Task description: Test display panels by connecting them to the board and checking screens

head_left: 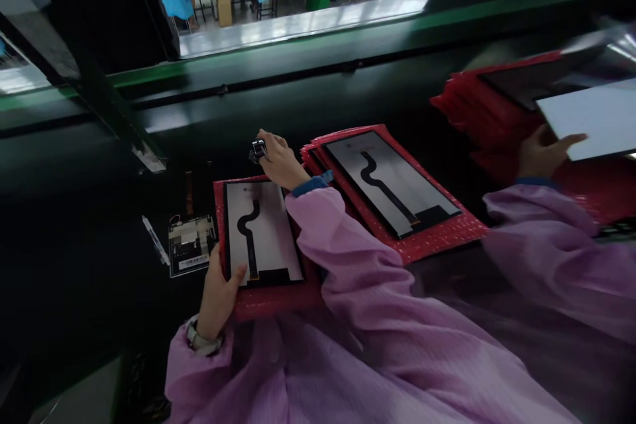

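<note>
**A:** What's the right hand [544,154] doing?
**B:** Holding a white panel [589,118] from underneath its edge.
**A:** And the left hand [281,159]?
**B:** Closed narrow on a small metal piece [257,151], just past a screen [258,232] on red foam [268,301].

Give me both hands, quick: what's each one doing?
Left hand: closed on the edge of a screen panel.
Right hand: closed, holding a small metal gadget.

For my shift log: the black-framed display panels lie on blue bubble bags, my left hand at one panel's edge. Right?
No, the head view shows red, not blue, bubble bags under the black-framed display panels, your left hand at one panel's edge.
</note>
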Motion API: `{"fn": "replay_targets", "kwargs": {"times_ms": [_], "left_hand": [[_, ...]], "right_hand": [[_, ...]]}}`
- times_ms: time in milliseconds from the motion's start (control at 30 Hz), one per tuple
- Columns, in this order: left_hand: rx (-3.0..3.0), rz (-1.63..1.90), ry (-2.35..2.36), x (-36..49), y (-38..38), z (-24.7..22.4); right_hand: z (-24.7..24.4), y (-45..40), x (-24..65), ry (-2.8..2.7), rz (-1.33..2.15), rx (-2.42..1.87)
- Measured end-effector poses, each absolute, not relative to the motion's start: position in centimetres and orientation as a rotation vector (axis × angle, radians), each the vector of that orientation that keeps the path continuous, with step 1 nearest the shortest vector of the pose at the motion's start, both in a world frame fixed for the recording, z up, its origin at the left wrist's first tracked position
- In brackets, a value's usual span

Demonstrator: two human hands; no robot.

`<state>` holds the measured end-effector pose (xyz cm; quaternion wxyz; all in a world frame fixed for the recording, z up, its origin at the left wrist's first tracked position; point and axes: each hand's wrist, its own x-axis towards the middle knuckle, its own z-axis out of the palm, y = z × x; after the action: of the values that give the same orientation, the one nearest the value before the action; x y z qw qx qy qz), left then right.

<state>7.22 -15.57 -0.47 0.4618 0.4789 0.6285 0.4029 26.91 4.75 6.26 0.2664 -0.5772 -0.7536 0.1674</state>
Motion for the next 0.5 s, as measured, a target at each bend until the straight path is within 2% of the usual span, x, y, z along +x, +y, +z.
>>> {"fn": "replay_targets", "kwargs": {"times_ms": [167, 500], "left_hand": [[1.285, 0.999, 1.663, 7.2, -15.7, -1.2], [1.402, 1.097, 1.853, 8.6, -17.4, -1.3]], "right_hand": [[2.8, 7.3, 26.6, -2.112, 0.345, -1.579], [1.8, 6.8, 26.5, -2.128, 0.155, -1.6]]}}
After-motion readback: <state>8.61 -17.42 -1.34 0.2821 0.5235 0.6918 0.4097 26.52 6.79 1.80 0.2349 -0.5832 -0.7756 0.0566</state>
